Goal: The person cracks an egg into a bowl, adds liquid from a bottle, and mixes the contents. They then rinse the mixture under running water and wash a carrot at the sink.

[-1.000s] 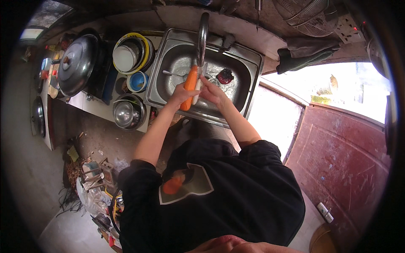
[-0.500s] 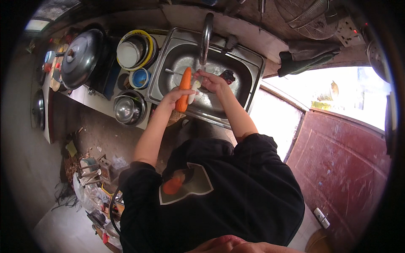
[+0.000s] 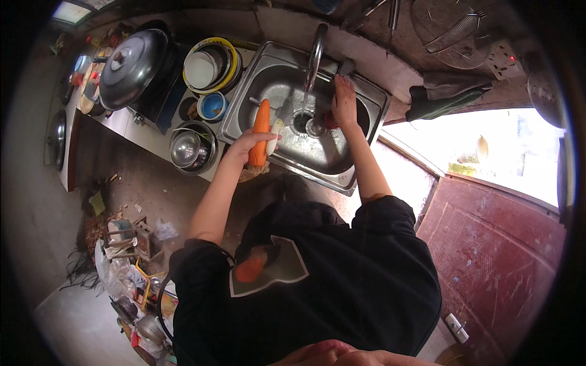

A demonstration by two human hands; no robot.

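Note:
My left hand [image 3: 249, 145] is closed around an orange carrot [image 3: 260, 131] and a smaller white vegetable [image 3: 274, 138] with a pale yellow-green tip. Both point upward over the near left part of the steel sink [image 3: 274, 68]. At the back right of the sink, my right hand [image 3: 345, 100] stretches its fingers to the dark grey tap handle [image 3: 347, 66]. Whether they press on it cannot be told. A thin stream of water falls from the curved tap [image 3: 316, 52] toward the drain [image 3: 301, 121]. A dark red thing [image 3: 330, 120] lies partly behind my right wrist.
Left of the sink stand stacked bowls with a yellow rim [image 3: 203, 68], a blue bowl [image 3: 213, 107] and a metal pot [image 3: 187, 150]. Farther left is a lidded wok [image 3: 134, 67]. A dark cloth [image 3: 448, 100] hangs at the right, above a reddish-brown door [image 3: 488, 238].
My right hand has left the spot beside the carrot and moved right and back to the tap handle. The left hand keeps hold of both vegetables. The view has shifted slightly.

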